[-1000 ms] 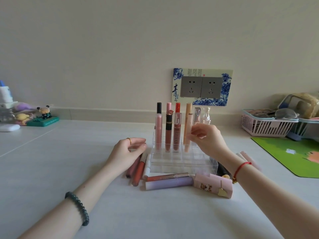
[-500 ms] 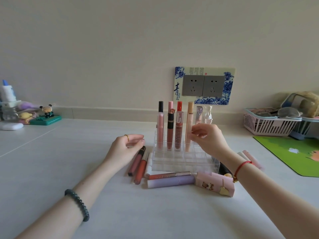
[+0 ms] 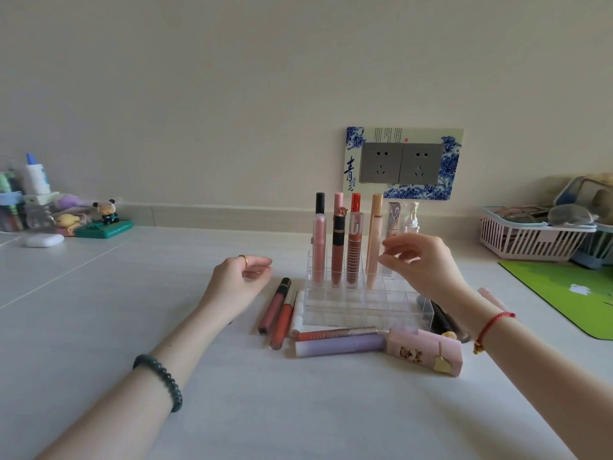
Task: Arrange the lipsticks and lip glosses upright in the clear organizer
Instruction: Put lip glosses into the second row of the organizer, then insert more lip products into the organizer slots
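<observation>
Your left hand left of the clear organizer, fingers loose, holding nothing, your right hand above it, fingers apart by the peach tube

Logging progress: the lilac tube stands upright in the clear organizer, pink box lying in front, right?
No. The head view shows the lilac tube lying flat on the table in front of the clear organizer, beside the pink box.

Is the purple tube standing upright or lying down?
Lying down. The purple tube lies flat on the table in front of the clear organizer, outside its slots.
</observation>
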`<action>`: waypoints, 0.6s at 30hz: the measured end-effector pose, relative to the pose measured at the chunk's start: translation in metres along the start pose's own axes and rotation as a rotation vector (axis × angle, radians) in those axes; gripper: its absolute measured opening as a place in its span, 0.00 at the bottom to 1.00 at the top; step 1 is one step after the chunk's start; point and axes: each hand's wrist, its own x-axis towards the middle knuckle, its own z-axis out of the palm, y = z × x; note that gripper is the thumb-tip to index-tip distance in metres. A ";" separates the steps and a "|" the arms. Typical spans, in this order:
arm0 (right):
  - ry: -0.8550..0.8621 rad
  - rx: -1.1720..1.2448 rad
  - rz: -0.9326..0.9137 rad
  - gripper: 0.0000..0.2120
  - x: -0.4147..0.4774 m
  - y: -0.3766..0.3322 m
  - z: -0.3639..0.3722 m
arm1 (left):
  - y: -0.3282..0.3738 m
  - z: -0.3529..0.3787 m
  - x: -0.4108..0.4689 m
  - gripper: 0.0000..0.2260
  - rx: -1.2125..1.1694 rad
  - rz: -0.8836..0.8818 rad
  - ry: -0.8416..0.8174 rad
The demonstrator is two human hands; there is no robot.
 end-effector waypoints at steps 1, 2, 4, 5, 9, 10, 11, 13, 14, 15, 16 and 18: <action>0.006 0.001 -0.002 0.11 -0.002 -0.001 -0.003 | 0.000 0.002 0.000 0.08 0.049 0.025 -0.015; 0.009 0.002 -0.006 0.10 -0.004 -0.001 -0.007 | 0.000 0.003 0.000 0.08 0.087 0.042 -0.032; 0.000 0.000 -0.020 0.10 -0.011 -0.003 -0.014 | 0.000 0.006 -0.002 0.09 0.144 0.055 -0.062; -0.016 -0.006 -0.030 0.10 -0.015 -0.004 -0.018 | 0.000 0.007 -0.003 0.09 0.168 0.055 -0.072; -0.086 -0.010 -0.055 0.08 -0.031 -0.005 -0.028 | 0.001 0.010 -0.009 0.10 0.227 0.051 -0.103; -0.095 -0.009 -0.060 0.08 -0.035 -0.005 -0.029 | 0.002 0.010 -0.010 0.09 0.238 0.049 -0.110; -0.100 -0.005 -0.062 0.08 -0.039 -0.005 -0.030 | 0.003 0.011 -0.011 0.09 0.246 0.048 -0.117; -0.096 0.023 -0.050 0.08 -0.046 -0.003 -0.032 | 0.005 0.013 -0.012 0.08 0.251 0.043 -0.132; -0.088 0.037 -0.041 0.07 -0.048 -0.002 -0.034 | 0.006 0.014 -0.013 0.08 0.251 0.037 -0.136; -0.078 0.047 -0.034 0.06 -0.049 -0.001 -0.036 | 0.007 0.015 -0.013 0.08 0.252 0.031 -0.135; -0.061 0.058 -0.029 0.05 -0.049 -0.001 -0.039 | 0.008 0.015 -0.013 0.09 0.254 0.026 -0.130; -0.001 0.115 -0.015 0.05 -0.048 -0.001 -0.047 | 0.010 0.016 -0.012 0.10 0.267 0.007 -0.117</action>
